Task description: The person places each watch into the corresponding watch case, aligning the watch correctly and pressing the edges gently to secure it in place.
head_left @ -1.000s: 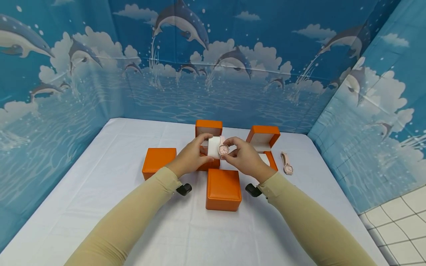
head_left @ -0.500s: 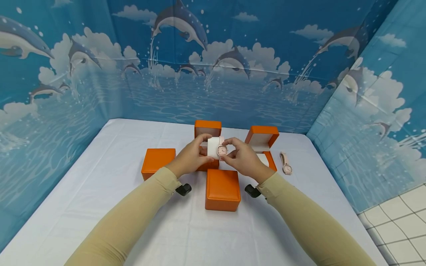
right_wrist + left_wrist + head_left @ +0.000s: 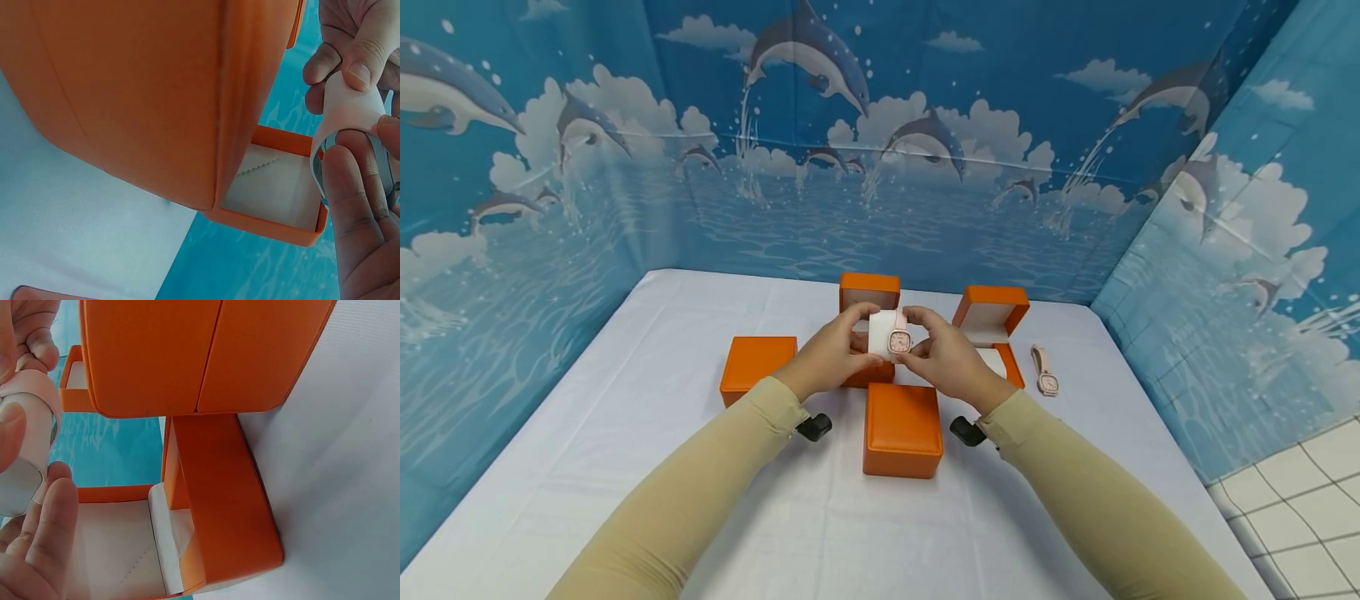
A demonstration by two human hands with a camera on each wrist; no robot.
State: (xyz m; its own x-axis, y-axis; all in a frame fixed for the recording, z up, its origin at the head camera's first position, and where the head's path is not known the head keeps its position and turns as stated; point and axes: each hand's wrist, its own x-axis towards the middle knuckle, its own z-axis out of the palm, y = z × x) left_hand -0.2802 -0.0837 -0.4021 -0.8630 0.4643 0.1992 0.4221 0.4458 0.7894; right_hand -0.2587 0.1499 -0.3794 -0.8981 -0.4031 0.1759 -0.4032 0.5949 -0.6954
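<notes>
In the head view, my left hand (image 3: 827, 357) pinches a white watch cushion (image 3: 880, 335) between thumb and fingers. A pink watch (image 3: 899, 342) with a squarish face wraps the cushion's right end, and my right hand (image 3: 953, 360) grips it by its edges. The left wrist view shows the pink strap (image 3: 34, 384) looped round the cushion. Seen from the right wrist, fingers of my right hand (image 3: 359, 219) reach into the loop's open end, while my left thumb presses the cushion (image 3: 347, 94). Both hands are above an open orange box (image 3: 869, 287), partly hidden behind them.
A second open orange box (image 3: 992, 304) with a white cushion (image 3: 992, 360) stands to the right. Beyond it lies another pink watch (image 3: 1045, 371). Closed orange boxes stand at left (image 3: 758, 367) and in front (image 3: 902, 429) on the white-covered table (image 3: 820, 533).
The pink watch has slid slightly left along the cushion, and my right fingers have shifted with it. My left hand stays almost still. The boxes have not moved.
</notes>
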